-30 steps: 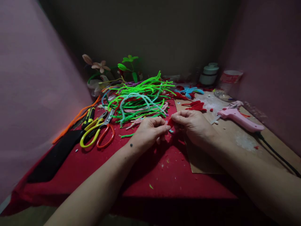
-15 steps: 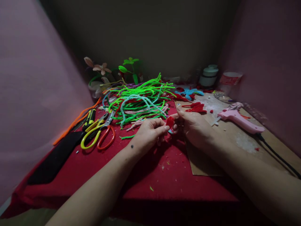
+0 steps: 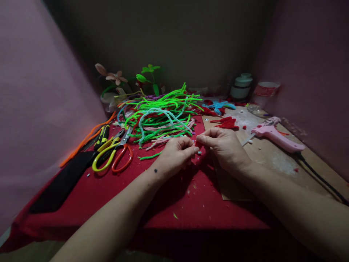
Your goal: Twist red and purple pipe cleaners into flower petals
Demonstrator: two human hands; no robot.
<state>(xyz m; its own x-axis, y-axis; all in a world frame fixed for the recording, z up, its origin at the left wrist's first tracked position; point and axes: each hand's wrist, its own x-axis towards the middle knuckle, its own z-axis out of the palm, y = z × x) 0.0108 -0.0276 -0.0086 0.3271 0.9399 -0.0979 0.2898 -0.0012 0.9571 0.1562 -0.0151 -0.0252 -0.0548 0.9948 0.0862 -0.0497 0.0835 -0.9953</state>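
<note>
A small red fuzzy pipe-cleaner piece [image 3: 199,145] is held between both hands above the red cloth, mostly covered by fingers. My left hand [image 3: 178,151] pinches it from the left with thumb and forefinger. From the right, my right hand [image 3: 222,143] grips its upper part, thumb and fingers pressed together. Just beyond them lies a heap of pipe cleaners [image 3: 160,116], mostly green, with pale blue, pink and red ones. Red fuzzy petal shapes [image 3: 226,123] rest on the brown board [image 3: 234,191] behind my right hand.
Scissors [image 3: 122,158] with red handles, yellow-handled pliers [image 3: 105,160] and a black flat item [image 3: 62,185] lie at left. A pink glue gun [image 3: 278,138] with a black cord rests on the board at right. Pipe-cleaner flowers [image 3: 148,78] and a jar [image 3: 241,87] stand at the back.
My right hand has turned and its fingers have closed over the top of the red piece, which now shows less. My left hand keeps its pinch. The view has shifted slightly.
</note>
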